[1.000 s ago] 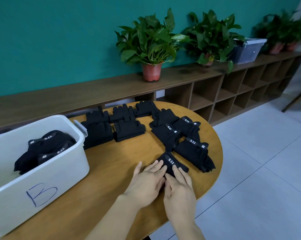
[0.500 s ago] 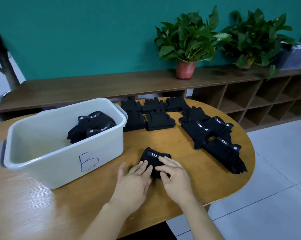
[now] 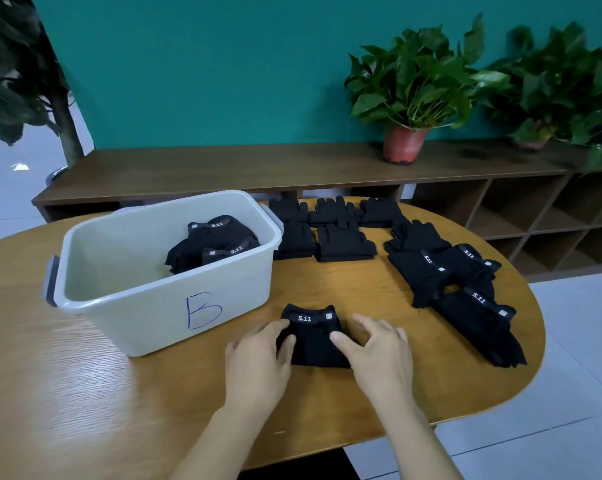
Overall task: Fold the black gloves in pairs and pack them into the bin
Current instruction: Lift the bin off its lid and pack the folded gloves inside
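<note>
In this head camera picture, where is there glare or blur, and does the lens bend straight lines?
Head view: pale glare spreads over the table at lower left; the plant at the right edge looks soft, while the 5.11 label on the folded gloves reads sharply; the left edge of the wall leans, probably a wide-lens effect; the loose gloves are too dark to show texture.

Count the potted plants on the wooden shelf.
2. The plant in the red pot stands on the shelf right of centre; the second plant is at the right edge, its pot half hidden. Others may be outside the frame.
</note>
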The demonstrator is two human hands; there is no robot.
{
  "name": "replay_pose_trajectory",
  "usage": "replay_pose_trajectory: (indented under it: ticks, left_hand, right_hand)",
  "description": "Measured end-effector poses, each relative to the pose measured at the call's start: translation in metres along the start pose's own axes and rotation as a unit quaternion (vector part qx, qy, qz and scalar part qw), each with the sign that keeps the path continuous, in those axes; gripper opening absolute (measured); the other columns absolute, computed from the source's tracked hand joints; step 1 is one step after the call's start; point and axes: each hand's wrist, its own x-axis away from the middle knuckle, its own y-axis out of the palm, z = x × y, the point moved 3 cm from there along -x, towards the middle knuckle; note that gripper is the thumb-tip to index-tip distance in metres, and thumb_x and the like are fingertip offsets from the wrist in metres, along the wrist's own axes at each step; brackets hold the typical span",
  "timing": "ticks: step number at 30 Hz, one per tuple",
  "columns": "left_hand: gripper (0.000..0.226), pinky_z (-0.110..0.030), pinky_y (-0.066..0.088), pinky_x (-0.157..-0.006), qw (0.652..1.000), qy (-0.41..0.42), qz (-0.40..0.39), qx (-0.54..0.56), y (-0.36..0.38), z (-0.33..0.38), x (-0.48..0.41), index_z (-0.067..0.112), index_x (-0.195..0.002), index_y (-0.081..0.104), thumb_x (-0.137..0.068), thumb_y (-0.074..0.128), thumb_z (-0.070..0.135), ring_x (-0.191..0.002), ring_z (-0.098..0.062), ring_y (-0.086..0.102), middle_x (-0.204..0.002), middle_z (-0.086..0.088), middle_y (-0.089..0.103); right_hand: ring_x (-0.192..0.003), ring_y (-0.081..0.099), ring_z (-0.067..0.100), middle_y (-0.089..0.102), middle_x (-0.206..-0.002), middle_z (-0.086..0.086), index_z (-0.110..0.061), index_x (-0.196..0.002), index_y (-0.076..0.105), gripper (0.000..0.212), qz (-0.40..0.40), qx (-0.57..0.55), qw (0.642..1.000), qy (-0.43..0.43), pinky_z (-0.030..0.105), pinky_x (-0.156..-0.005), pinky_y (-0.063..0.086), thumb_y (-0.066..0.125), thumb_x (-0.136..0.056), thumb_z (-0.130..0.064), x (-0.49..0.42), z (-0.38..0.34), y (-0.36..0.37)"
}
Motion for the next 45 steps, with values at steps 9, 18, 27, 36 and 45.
replay_pose_trajectory:
  ticks: [9,18,27,36,45]
  left_hand:
    - [0.047,-0.035,0.044,-0.103,0.995,-0.043,-0.087,0.025,0.012,0.005,-0.012,0.028,-0.144,0.049,-0.098,0.057,0.023,-0.124,-0.016,0.055,-0.133,0.006,0.062]
    - [0.047,-0.022,0.044,-0.079,0.993,-0.06,-0.083,0.067,0.009,0.007,-0.007,0.03,-0.137,0.051,-0.094,0.06,0.016,-0.09,-0.006,0.051,-0.117,0.008,0.054]
    - [0.048,-0.024,0.048,-0.097,0.948,-0.104,-0.067,0.294,0.016,0.006,-0.009,0.041,-0.107,0.059,-0.087,0.065,-0.003,-0.11,-0.009,0.06,-0.117,0.005,0.064]
    - [0.042,-0.004,0.041,-0.09,0.942,-0.039,-0.034,0.33,-0.009,0.046,-0.013,0.035,-0.115,0.063,-0.089,0.067,0.001,-0.101,0.007,0.055,-0.111,0.012,0.058]
    - [0.037,-0.023,0.054,-0.081,0.908,-0.02,0.128,0.397,-0.14,0.06,-0.081,0.033,-0.107,0.067,-0.085,0.072,0.003,-0.092,-0.006,0.066,-0.097,0.009,0.07]
  right_hand:
    - [-0.109,0.06,0.017,0.06,-0.128,-0.005,-0.023,-0.135,0.054,0.045,-0.106,0.085,0.989,0.052,0.028,-0.079,0.05,0.063,-0.094,-0.04,-0.004,-0.016,0.008]
    - [-0.095,0.061,0.016,0.063,-0.114,-0.004,-0.026,-0.125,0.053,0.029,-0.081,0.138,0.986,0.052,0.026,-0.07,0.042,0.058,-0.097,-0.031,0.0,-0.026,0.009]
    - [-0.088,0.06,0.013,0.062,-0.106,-0.01,-0.029,-0.115,0.057,0.021,-0.058,0.034,0.996,0.052,0.025,-0.067,0.044,0.061,-0.094,-0.027,0.002,-0.011,0.013]
    - [-0.089,0.067,0.016,0.07,-0.089,-0.007,-0.023,-0.097,0.067,0.02,-0.051,-0.223,0.97,0.088,0.045,-0.089,0.055,0.074,-0.084,-0.009,-0.003,-0.005,-0.017]
    - [-0.096,0.065,0.017,0.068,-0.094,-0.004,-0.021,-0.101,0.069,0.024,-0.092,-0.225,0.961,-0.134,0.042,-0.088,0.056,0.078,-0.08,-0.013,-0.086,-0.165,-0.069]
